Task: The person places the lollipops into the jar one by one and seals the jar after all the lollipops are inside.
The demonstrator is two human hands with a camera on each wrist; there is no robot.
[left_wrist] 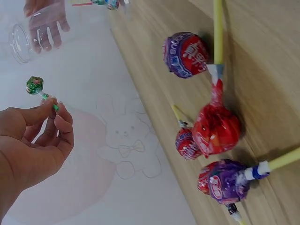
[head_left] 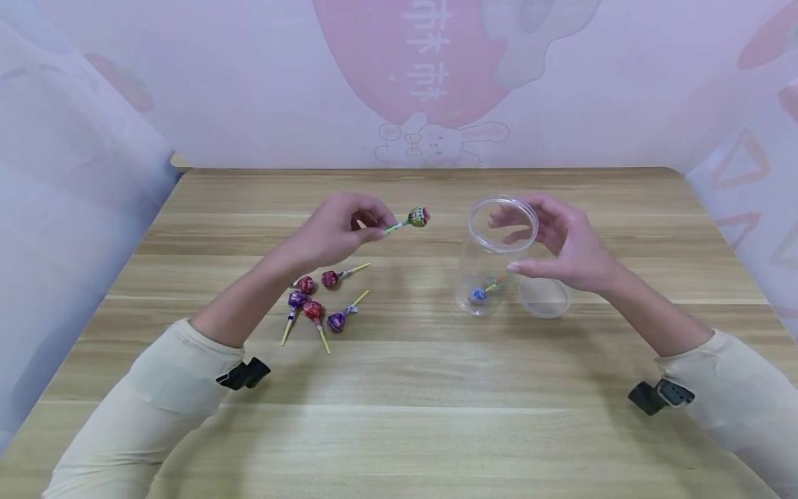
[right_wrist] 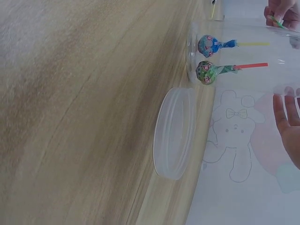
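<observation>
Fingertips of the left hand pinch the stick of a green lollipop, held above the bench. Its long axis runs nearly level, the wrapped head pointing right toward the clear jar. The right hand curls round the jar's open rim, its grip steadying the jar upright. Two lollipops lie inside on the jar's bottom. A clear lid rests just beside the jar. Five more lollipops lie scattered below the left hand.
</observation>
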